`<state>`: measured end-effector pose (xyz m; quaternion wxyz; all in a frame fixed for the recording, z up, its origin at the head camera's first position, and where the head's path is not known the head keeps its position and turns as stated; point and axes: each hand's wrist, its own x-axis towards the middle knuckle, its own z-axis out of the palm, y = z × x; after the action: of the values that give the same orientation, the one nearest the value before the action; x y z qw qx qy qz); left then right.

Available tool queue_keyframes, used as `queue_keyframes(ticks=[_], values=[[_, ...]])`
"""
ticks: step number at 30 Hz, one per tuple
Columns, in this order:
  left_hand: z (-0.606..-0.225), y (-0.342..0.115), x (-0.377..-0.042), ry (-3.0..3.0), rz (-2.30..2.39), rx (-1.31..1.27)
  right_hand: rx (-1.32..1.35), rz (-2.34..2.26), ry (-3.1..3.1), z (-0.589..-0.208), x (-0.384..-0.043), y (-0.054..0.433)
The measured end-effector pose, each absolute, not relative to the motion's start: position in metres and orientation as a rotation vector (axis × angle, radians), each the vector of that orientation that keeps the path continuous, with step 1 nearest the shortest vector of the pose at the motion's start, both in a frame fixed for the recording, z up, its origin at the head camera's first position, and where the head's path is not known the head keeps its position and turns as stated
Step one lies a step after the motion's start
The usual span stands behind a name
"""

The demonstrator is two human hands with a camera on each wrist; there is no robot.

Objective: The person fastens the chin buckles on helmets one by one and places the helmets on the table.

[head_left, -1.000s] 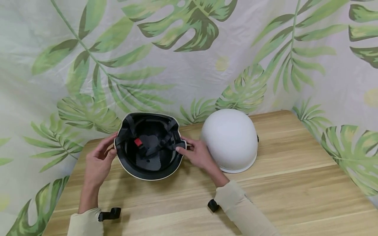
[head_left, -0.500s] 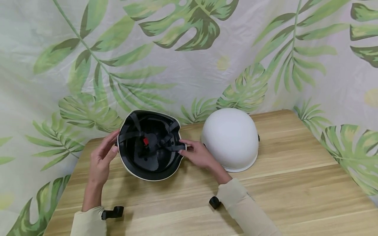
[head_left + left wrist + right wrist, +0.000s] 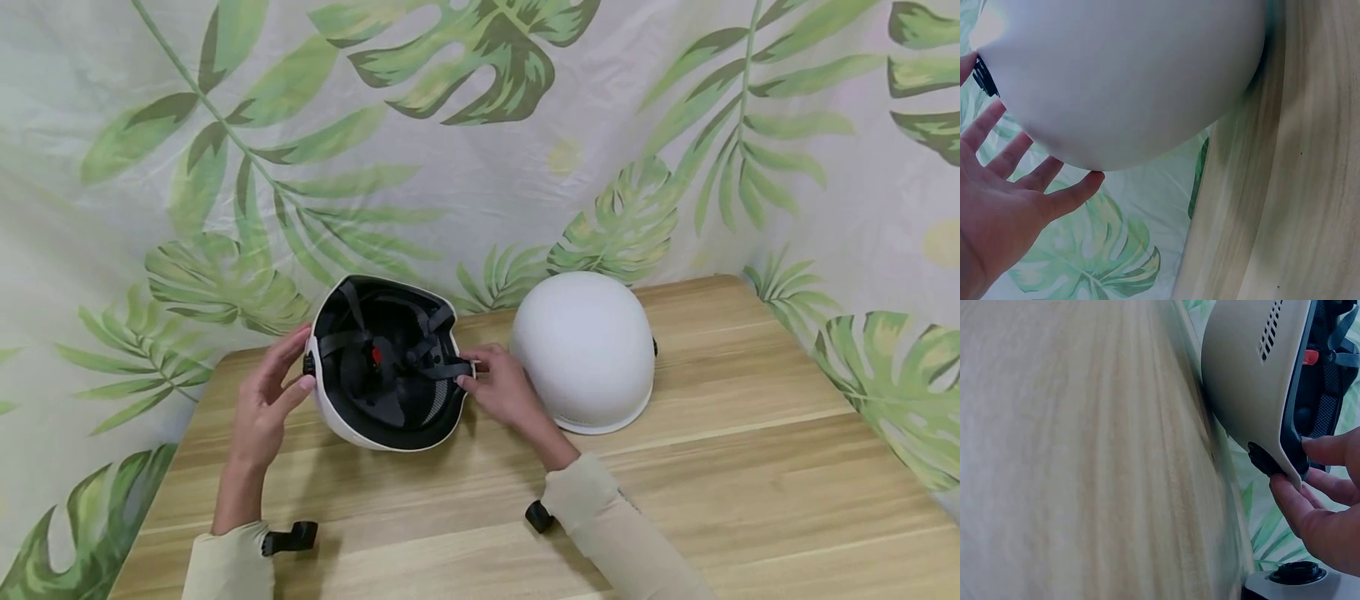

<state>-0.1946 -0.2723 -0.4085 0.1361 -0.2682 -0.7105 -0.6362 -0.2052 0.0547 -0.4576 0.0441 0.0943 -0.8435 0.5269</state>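
A white helmet (image 3: 342, 421) is propped on the wooden table with its open side facing me, tilted toward the right. Black lining, grey straps and a red buckle (image 3: 377, 357) show inside. My left hand (image 3: 260, 408) touches its left side near a black knob (image 3: 308, 364); in the left wrist view the spread fingertips (image 3: 1063, 195) rest against the smooth shell. On the other side my right hand (image 3: 506, 387) pinches the rim, thumb inside and fingers outside, beside a black knob (image 3: 1264, 459) in the right wrist view.
Just right of my right hand, a second white helmet (image 3: 583, 350) stands dome-up on the table (image 3: 720, 467). A leaf-patterned cloth (image 3: 480, 183) hangs directly behind the table's back edge. Black wrist devices (image 3: 291, 539) stick out from both sleeves.
The held helmet has turned so its opening faces more to the right and more of its left outer shell shows. My left hand followed slightly rightward; the second helmet stayed put.
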Motion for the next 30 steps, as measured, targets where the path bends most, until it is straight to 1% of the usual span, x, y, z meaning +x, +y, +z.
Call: queue_keyframes(ticks=[10, 20, 30], values=[[-0.402, -0.270, -0.190, -2.176, -1.645, -0.678, 0.401, 1.733, -2.621, -0.467, -0.207, 0.051], [-0.402, -0.276, -0.192, -2.218, -1.663, -0.781, 0.353, 1.761, -2.630, -0.466, -0.207, 0.050], [-0.397, -0.263, -0.193, -2.315, -1.620, -0.524, 0.362, 1.662, -2.679, -0.467, -0.207, 0.052]])
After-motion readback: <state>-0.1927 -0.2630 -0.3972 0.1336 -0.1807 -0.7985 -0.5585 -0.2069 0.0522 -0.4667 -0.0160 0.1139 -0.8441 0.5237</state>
